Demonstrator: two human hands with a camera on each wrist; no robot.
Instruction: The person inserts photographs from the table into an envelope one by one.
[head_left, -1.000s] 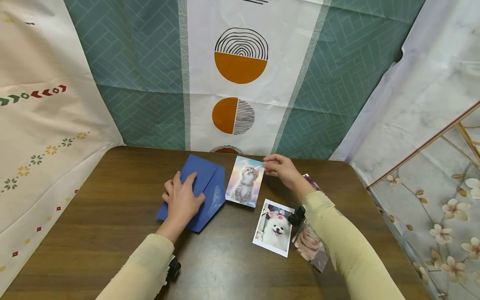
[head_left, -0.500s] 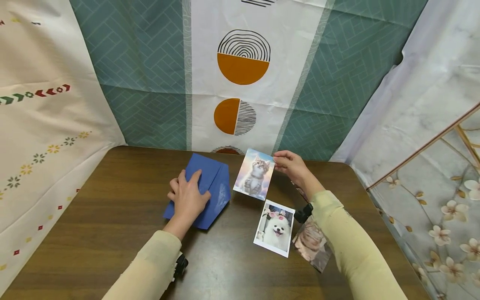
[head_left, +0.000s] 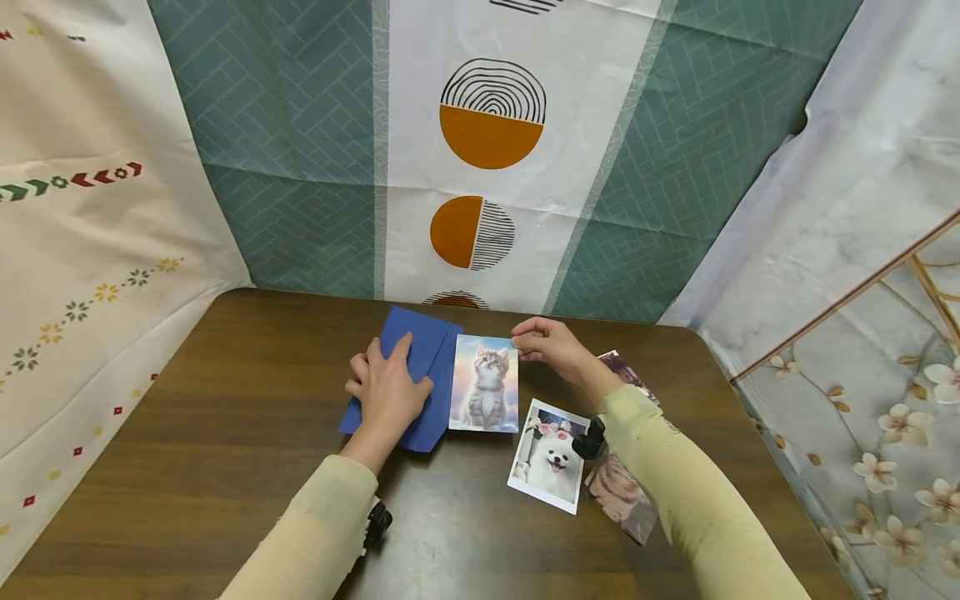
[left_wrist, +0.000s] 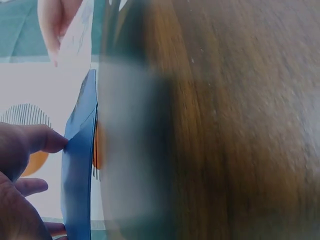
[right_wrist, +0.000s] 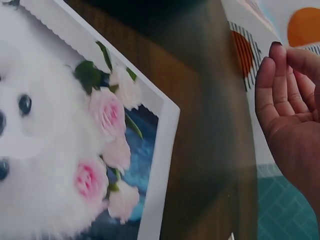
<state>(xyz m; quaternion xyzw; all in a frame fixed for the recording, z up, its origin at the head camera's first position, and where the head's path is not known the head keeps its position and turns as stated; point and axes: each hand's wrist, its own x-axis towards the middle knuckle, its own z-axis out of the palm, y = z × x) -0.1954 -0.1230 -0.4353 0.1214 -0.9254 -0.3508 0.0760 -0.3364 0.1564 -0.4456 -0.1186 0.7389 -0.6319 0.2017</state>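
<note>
Wide left hand [head_left: 390,392] on envelope [head_left: 432,354] — card [head_left: 485,390] in right [head_left: 552,346]

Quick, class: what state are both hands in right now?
Left hand: open, resting on the blue envelope.
Right hand: closed, pinching the kitten card.

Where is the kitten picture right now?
In the head view, the kitten picture is just right of the blue envelope, its upper right corner pinched by the right hand.

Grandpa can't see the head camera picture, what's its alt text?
A person's right hand pinches a kitten card at the edge of a blue envelope, where their left hand rests. A white dog picture lies nearby on a wooden table.
</note>
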